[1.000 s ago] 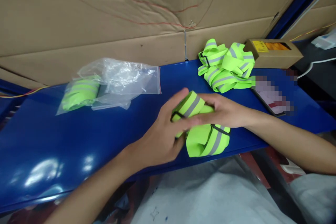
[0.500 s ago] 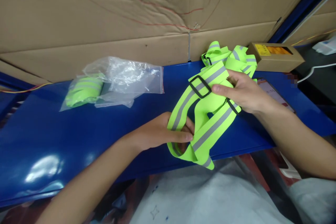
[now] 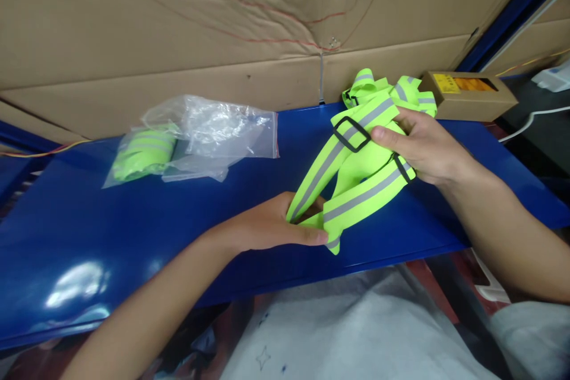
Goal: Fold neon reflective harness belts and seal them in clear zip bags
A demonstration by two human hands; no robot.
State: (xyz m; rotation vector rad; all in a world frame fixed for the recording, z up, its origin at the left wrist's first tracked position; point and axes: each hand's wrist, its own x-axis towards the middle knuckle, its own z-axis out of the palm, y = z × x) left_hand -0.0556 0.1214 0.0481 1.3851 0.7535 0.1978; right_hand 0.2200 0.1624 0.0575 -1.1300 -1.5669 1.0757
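Note:
A neon yellow reflective strap (image 3: 367, 204) with a grey stripe is stretched between my two hands above the blue table. My right hand (image 3: 430, 145) pinches its folded upper end, thumb on top, beside a black slider buckle (image 3: 351, 134). Another black buckle (image 3: 404, 168) hangs just below that hand. At the lower left end, my left hand (image 3: 271, 222) is closed around the strap's loop, its thumb along the outside and its other fingers partly hidden behind the band. Behind my right hand lies a heap of similar neon straps (image 3: 363, 84).
On the blue table (image 3: 214, 208), clear plastic bags (image 3: 231, 130) lie at the left, one with a folded neon strap (image 3: 145, 151) inside. A cardboard box (image 3: 472, 101) with a window stands at the back right. A cardboard wall (image 3: 178, 41) closes off the back.
The strap's loop at my left hand has been drawn in flatter, and its hanging tip has risen. My right hand has moved slightly up and right with the buckled end.

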